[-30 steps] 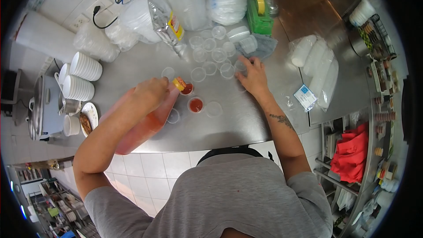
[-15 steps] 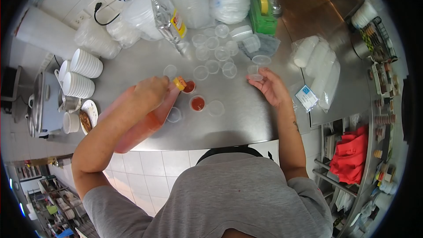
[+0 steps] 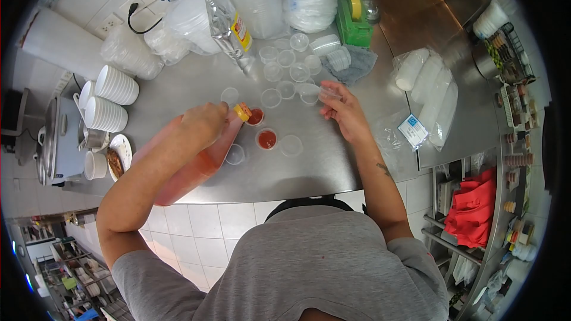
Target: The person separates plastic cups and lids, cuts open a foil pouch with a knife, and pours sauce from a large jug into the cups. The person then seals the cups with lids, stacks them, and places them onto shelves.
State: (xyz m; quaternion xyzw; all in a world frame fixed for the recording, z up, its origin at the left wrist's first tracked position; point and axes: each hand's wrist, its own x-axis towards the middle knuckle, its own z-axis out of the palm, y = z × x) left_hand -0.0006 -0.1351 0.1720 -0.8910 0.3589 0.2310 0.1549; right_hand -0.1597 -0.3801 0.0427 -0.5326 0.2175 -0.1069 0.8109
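Note:
My left hand (image 3: 203, 126) is wrapped round a large clear jug (image 3: 199, 172) of red sauce, tilted so its yellow cap (image 3: 242, 112) points right. The spout end sits at the rim of a small plastic cup (image 3: 256, 117) with red sauce inside. A second sauce-filled cup (image 3: 267, 139) stands just below it. At the right of a cluster of clear cups (image 3: 299, 72), my right hand (image 3: 345, 110) pinches a clear plastic piece (image 3: 328, 91), either a cup or a lid; its shape is hard to make out.
Behind the cups stand a silver pouch (image 3: 226, 27), stacked plastic containers and a green tape dispenser (image 3: 354, 21). A grey cloth (image 3: 355, 65) lies beside it. White tubs (image 3: 107, 113) and a plate (image 3: 122, 153) are at the left, bagged cups (image 3: 437, 92) at the right.
My right hand has moved left with the clear plastic piece, towards the cluster of cups. My left hand and the tilted jug have stayed put.

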